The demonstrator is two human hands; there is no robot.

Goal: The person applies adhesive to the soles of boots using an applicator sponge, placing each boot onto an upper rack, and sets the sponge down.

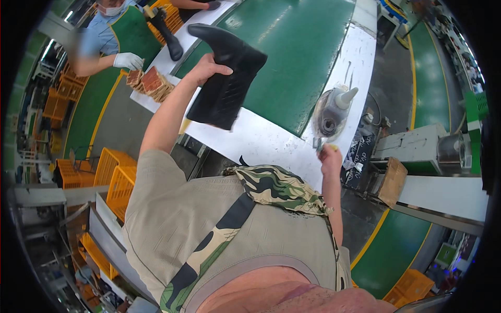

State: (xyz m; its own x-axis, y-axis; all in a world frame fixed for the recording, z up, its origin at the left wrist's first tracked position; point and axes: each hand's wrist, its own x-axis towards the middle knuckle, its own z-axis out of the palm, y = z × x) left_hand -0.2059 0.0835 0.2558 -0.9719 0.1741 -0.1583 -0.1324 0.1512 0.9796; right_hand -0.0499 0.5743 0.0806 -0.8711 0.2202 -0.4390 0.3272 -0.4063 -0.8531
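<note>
Handling step at a white-edged green conveyor belt [292, 57]: the left hand [206, 70] gripped a tall black rubber boot [224, 88] above the belt, the right hand [330, 156] closed on a small tool whose kind could not be told, so placing the boot seemingly called for a steady lowering.

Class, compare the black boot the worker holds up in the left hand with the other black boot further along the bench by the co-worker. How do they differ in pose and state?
The held boot is lifted off the white bench, gripped by the left hand, its toe pointing up and left. The far boot rests on the bench with no hand on it. The held boot looks larger, being nearer the camera. Both are plain black rubber boots.
</note>
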